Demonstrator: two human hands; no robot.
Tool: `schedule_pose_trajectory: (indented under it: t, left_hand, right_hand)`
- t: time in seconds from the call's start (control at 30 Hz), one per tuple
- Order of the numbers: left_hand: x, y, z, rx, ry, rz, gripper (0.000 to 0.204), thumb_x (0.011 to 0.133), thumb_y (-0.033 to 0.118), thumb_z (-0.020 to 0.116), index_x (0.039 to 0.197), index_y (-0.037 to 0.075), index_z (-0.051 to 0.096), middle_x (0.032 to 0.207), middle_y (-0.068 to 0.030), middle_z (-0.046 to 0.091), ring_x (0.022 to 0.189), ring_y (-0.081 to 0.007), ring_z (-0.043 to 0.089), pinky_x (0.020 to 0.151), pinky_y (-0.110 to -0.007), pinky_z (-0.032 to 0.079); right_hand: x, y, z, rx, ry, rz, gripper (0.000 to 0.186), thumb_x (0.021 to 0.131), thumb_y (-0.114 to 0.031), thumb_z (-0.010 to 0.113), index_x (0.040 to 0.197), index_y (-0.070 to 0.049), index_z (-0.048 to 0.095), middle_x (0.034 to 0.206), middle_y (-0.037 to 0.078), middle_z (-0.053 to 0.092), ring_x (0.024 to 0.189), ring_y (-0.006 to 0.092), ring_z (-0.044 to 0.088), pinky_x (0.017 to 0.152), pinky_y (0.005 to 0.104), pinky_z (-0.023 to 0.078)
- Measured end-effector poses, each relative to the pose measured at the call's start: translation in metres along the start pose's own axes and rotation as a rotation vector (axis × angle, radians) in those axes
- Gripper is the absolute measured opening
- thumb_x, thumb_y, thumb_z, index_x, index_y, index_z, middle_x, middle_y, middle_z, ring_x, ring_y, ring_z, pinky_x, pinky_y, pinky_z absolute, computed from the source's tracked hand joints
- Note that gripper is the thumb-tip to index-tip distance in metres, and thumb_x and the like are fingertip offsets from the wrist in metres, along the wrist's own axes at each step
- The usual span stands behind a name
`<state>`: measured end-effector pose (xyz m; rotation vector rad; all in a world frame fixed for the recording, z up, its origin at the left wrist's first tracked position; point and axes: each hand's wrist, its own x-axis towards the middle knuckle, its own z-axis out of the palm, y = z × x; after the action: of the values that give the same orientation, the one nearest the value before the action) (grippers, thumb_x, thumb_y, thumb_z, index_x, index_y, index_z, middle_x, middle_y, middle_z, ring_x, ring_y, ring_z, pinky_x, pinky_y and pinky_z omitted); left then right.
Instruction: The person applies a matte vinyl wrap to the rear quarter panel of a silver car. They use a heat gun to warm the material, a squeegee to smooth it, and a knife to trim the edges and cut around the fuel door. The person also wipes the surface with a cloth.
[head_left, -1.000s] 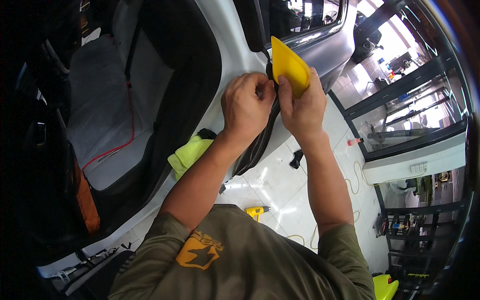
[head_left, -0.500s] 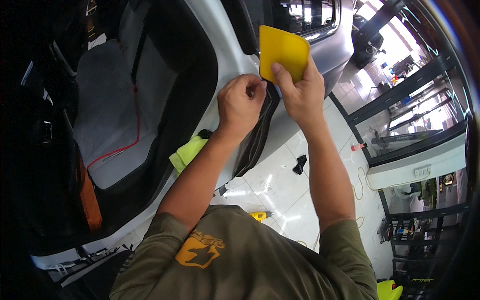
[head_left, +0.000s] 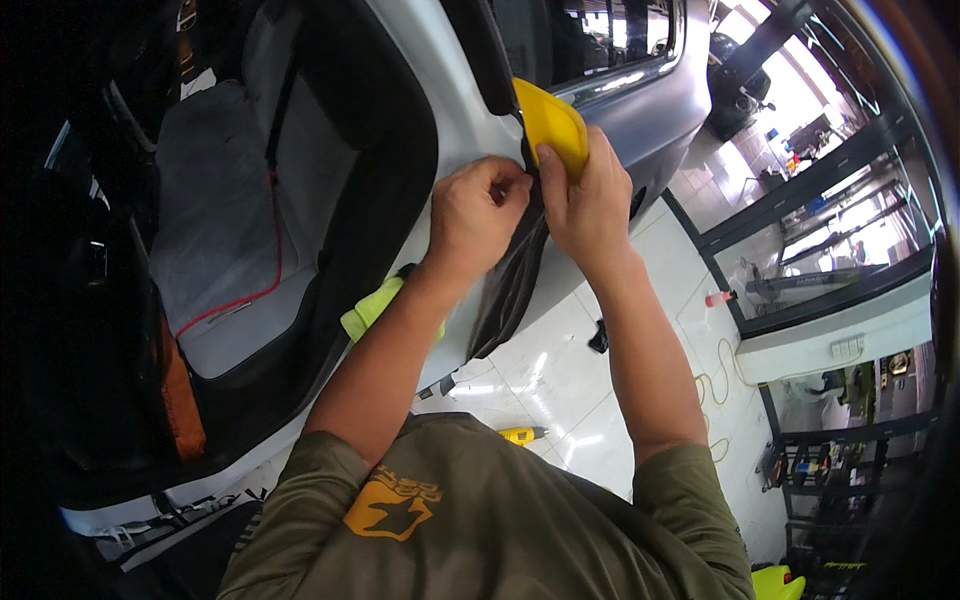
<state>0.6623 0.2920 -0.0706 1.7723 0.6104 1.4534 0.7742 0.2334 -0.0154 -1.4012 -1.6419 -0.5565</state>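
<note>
My right hand [head_left: 592,205] grips a yellow squeegee card [head_left: 552,122], its thumb on the near face. The card stands edge-on in the narrow gap between the silver car's body and its rear door [head_left: 625,110]. Just left of it, my left hand [head_left: 475,215] is closed in a pinch against the dark edge of that gap; what its fingertips hold is too small to make out. Below both hands a dark, wrinkled, glossy strip [head_left: 510,290] runs down along the door edge.
A lime-green cloth [head_left: 372,308] lies on the door sill beside my left forearm. Inside the car is a grey covered seat [head_left: 215,190] with red trim. On the tiled floor are a yellow tool [head_left: 522,436], a black item [head_left: 599,337], a bottle [head_left: 718,299] and a cable [head_left: 722,375].
My right hand has moved down and left, turning the yellow squeegee card from face-on to edge-on and bringing it into the gap. My left hand has shifted only slightly.
</note>
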Motion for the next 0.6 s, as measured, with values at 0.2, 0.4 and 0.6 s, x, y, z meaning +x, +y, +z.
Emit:
schedule_pose_trajectory:
  t: [0.2,0.4,0.6]
  left_hand:
    - [-0.005,0.003,-0.011,0.078,-0.140,-0.167,0.015,0.084,0.013,0.071,0.090,-0.001,0.069,0.077,-0.0114,0.070,0.064,-0.0161,0.066,0.064,-0.029,0.052]
    - [-0.024,0.001,-0.005,0.073,-0.194,-0.231,0.020,0.085,0.017,0.070,0.094,-0.001,0.069,0.077,-0.0118,0.070,0.063,-0.0206,0.066,0.065,-0.031,0.052]
    - [-0.020,-0.012,-0.009,0.045,-0.232,-0.247,0.017,0.086,0.016,0.069,0.091,0.000,0.069,0.072,-0.0101,0.069,0.062,-0.0182,0.064,0.061,-0.030,0.050]
  right_hand:
    - [0.001,0.008,-0.043,0.599,0.126,0.457,0.032,0.088,-0.016,0.070,0.112,0.001,0.058,0.100,0.015,0.067,0.087,0.0214,0.067,0.076,0.0310,0.052]
    - [-0.066,0.011,-0.064,0.485,0.167,0.651,0.032,0.087,-0.016,0.071,0.111,-0.001,0.056,0.099,0.013,0.068,0.086,0.0204,0.067,0.077,0.0319,0.052]
    - [-0.074,-0.023,-0.036,0.103,0.013,0.584,0.024,0.090,-0.011,0.064,0.108,0.001,0.053,0.087,0.020,0.066,0.075,0.0321,0.067,0.068,0.0368,0.053]
